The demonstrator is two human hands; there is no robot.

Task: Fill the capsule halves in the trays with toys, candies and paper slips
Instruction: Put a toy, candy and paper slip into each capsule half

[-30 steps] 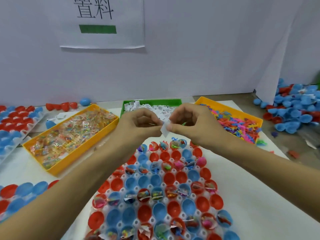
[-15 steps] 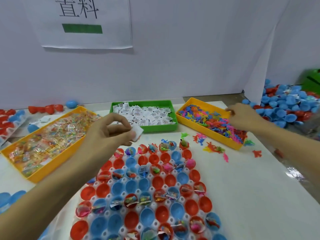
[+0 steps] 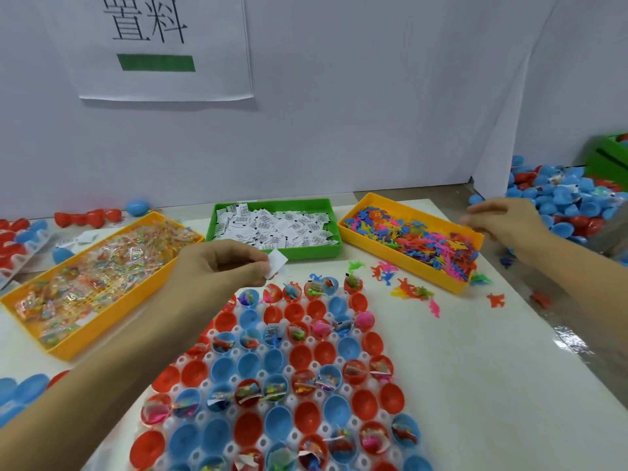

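White tabletop (image 3: 475,385) — capsule tray (image 3: 289,375) at centre, bare surface to its right. Left hand (image 3: 217,266) pinches a paper slip (image 3: 276,264) above the tray's far edge; right hand (image 3: 503,222), fingers loosely curled — apparently empty — hovers over the toy bin's (image 3: 413,241) right rim.

Capsule halves (image 3: 307,416): smooth, glossy red and blue plastic, seated in a white plastic tray (image 3: 234,448). Candies (image 3: 102,266): clear, shiny crinkled wrappers, in a yellow plastic bin (image 3: 102,329). Paper slips (image 3: 275,229): matt white printed paper. Toys (image 3: 418,239): bright, soft-looking plastic. Counter (image 3: 492,385): smooth, faintly glossy white surface.
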